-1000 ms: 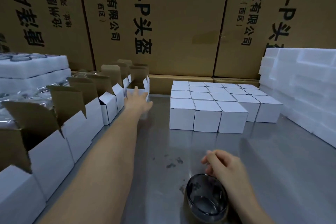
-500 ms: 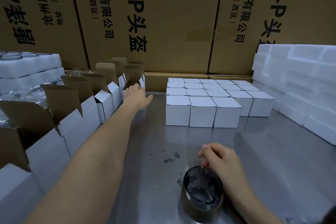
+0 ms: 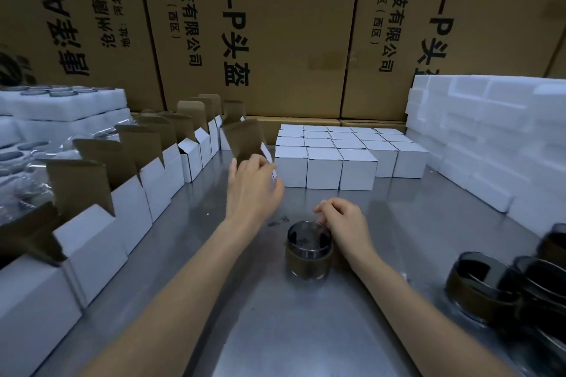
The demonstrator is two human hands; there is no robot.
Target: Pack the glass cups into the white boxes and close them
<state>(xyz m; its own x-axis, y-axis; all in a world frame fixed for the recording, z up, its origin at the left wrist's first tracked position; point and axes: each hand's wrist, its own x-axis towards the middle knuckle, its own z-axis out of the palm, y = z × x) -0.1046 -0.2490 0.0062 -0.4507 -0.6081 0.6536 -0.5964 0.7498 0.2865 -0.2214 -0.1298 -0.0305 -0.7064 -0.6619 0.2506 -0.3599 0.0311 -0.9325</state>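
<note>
My left hand [image 3: 251,187] grips an open white box [image 3: 245,139] with its brown flap up, lifted off the table in front of the closed boxes. A dark glass cup [image 3: 309,249] with a brown sleeve stands upright on the steel table [image 3: 306,330] near the middle. My right hand [image 3: 346,223] rests against the cup's far right rim, fingers curled. A row of open white boxes [image 3: 131,202] with raised flaps runs along the left. Closed white boxes [image 3: 340,153] form a block at the back centre.
More sleeved glass cups [image 3: 502,288] stand at the right edge. White foam blocks [image 3: 496,135] are stacked at the back right. Foam trays with cups [image 3: 61,104] sit at the far left. Large brown cartons [image 3: 260,34] wall the back.
My left hand has taken an open box from the far end of the left row and pulled it back toward the cup. My right hand stays at the cup.
</note>
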